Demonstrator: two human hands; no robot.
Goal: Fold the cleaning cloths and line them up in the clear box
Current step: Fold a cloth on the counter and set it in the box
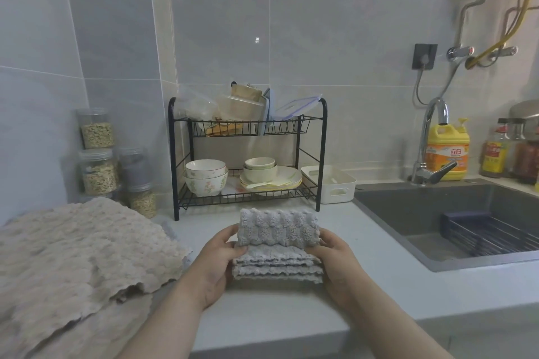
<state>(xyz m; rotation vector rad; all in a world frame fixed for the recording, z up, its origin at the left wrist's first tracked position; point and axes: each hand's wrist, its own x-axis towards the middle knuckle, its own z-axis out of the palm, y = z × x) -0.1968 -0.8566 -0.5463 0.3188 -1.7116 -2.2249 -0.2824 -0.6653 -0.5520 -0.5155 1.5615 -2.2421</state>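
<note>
i see both forearms coming in from the bottom, meeting near the front edge of the surface. my left hand and right hand each grip one end of a folded grey cloth, fingers curled round its sides and thumbs pinching the top flap, which stands raised over the stacked layers below. the cloth sits between the hands about midway along the front edge; i cannot tell whether its underside touches the surface.

at the left front corner a pile of beige cloths lies spread open, one edge hanging over the front.

further back, a black wire rack stands against the tiled wall, with bowls and plates below and clear plastic containers above. grain jars are stacked in the back left corner. a white basket stands just beside the rack's right leg. to the right is the dark sink, with a tap and a yellow bottle behind it.
</note>
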